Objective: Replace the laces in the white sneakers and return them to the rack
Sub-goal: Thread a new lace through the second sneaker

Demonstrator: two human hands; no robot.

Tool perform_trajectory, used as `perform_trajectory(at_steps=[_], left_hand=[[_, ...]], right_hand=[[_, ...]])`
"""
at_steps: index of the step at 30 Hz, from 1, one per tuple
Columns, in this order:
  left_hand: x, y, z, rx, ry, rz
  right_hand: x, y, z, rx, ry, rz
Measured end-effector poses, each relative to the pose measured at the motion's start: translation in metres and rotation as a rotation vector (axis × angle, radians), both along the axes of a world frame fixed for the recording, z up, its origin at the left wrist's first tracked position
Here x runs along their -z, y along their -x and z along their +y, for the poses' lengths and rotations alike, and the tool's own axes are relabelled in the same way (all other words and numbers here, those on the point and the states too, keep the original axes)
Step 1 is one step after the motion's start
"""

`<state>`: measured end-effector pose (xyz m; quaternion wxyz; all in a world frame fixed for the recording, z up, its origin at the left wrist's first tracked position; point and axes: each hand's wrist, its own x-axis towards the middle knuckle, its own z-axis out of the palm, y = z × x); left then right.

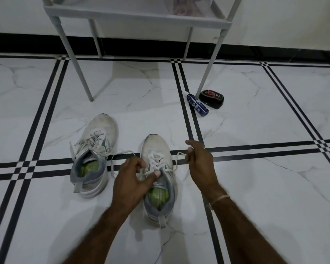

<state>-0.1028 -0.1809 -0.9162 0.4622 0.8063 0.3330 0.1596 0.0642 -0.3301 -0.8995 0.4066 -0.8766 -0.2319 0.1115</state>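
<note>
**Over the near sneaker (156, 147): lace in both hands**

At that sneaker's collar my left hand (131, 180) is curled, thumb pressed down on the lace (155, 161) where it crosses the tongue. Just right of the sneaker my right hand (198, 164) pinches the free lace end, drawn out sideways, the other fingers loosely bent.

I judge the lace light, limp and a little slick. It is best taken close to the tip for threading, and it will slip if I only press it. The shoe is soft in the upper and light enough to skid on the polished floor (255, 187), so the collar needs pinning.

Left of the near sneaker, slightly farther out, the second sneaker (101, 128) lies with its laces loose and spilling toward the first. They could tangle.

Beyond and to the right, well apart, a spray bottle (197, 104) lies beside a black sponge case (211, 99). Farther beyond stands the rack (137, 16). Open tile lies between its legs and the sneaker, with room to lift straight ahead.
</note>
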Motion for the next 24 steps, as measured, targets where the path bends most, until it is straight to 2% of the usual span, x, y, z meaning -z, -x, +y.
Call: perform_trajectory(at_steps=[3, 8, 17, 20, 24], left_hand=[[-0.006, 0.0, -0.008, 0.123, 0.042, 0.004], [-0.005, 0.003, -0.005, 0.036, 0.148, -0.004], [0.001, 0.003, 0.006, -0.07, 0.358, -0.056], [0.005, 0.004, 0.005, -0.08, 0.459, -0.088], [0.002, 0.002, 0.002, -0.068, 0.54, -0.127]], right_hand=[[-0.005, 0.001, 0.011, -0.149, 0.166, -0.111], [0.002, 0.012, 0.016, -0.344, 0.042, -0.004], [0.0, 0.027, 0.027, -0.344, -0.126, 0.025], [0.009, 0.037, 0.023, -0.333, -0.104, 0.037], [0.009, 0.04, 0.025, -0.396, -0.007, -0.074]])
